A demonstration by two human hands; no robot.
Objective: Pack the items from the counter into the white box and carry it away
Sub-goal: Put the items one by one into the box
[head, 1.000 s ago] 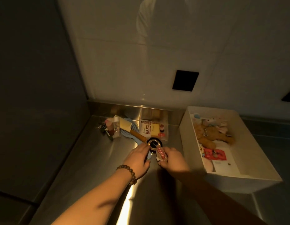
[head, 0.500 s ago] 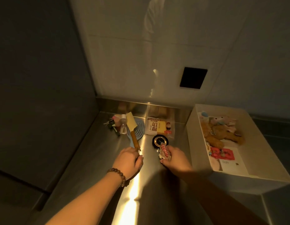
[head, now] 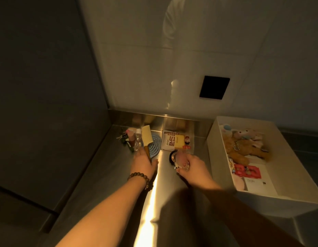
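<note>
My left hand (head: 143, 163) grips the wooden handle of a spatula with a pale yellow blade (head: 147, 136), tilted up over a blue coiled mat (head: 154, 146). My right hand (head: 192, 168) holds a small snack packet (head: 181, 160), blurred, just above a round black tin (head: 172, 156). A white packet of sliced bread (head: 175, 142) lies behind the tin. The white box (head: 297, 166) stands to the right with plush toys (head: 243, 145) and a red packet (head: 247, 172) inside.
Keys, a small clear bottle and a pink item (head: 131, 139) cluster in the back left corner of the steel counter (head: 110, 175). A dark cabinet wall (head: 38, 104) bounds the left side. The white tiled wall carries a black socket plate (head: 214, 87).
My left hand took the spatula by its handle and lifted its blade off the pile. My right hand kept the snack packet and turned it near the black tin.
</note>
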